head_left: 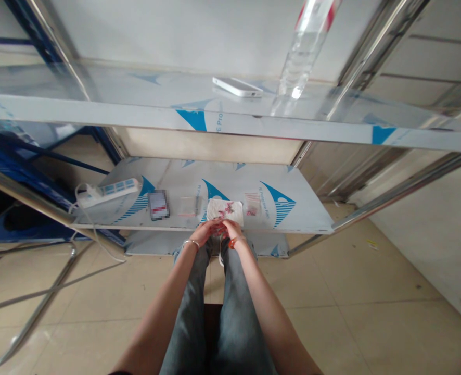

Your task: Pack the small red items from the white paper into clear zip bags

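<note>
My left hand and my right hand meet at the front edge of the lower shelf. Their fingers are bent and drawn together at the tips; whatever may be between them is too small to make out. Just beyond the fingertips lies a white cloth-like pad with small pink-red pieces scattered on it. To its right is a small clear bag with reddish bits near its bottom. On the left side sits a flat clear packet or box.
A phone-like device with a blurred screen and a white power strip with its cord rest on the lower shelf. Above, the upper shelf carries a white phone and a water bottle. Metal chair legs stand at left.
</note>
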`<action>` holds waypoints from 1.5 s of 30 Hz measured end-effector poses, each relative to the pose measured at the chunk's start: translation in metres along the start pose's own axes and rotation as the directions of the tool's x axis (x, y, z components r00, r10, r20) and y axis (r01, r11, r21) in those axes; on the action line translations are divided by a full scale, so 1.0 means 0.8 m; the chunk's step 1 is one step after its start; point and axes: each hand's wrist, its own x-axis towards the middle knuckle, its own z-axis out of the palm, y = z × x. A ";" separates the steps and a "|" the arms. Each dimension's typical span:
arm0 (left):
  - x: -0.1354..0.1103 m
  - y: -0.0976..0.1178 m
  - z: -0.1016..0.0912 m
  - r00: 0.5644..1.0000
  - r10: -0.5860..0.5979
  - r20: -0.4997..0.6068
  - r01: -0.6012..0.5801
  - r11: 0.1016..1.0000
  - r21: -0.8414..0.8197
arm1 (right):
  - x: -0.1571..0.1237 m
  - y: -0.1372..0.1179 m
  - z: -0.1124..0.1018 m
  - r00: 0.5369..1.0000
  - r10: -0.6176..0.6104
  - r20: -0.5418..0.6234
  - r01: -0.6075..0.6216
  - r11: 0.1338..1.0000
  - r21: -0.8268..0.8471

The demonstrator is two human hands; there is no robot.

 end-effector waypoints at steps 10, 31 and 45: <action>-0.002 -0.002 -0.004 0.997 0.030 0.075 -0.041 0.988 0.146 | -0.004 -0.003 -0.004 0.984 0.080 0.159 -0.080 0.997 -0.005; -0.004 0.001 0.002 0.998 -0.014 0.068 0.005 0.993 0.121 | -0.007 -0.004 0.003 0.970 0.119 0.213 -0.148 0.981 0.125; 0.004 -0.019 -0.001 0.889 0.439 -0.133 -0.238 0.690 0.684 | -0.004 0.015 0.016 0.956 -0.285 -0.067 0.209 0.825 -0.525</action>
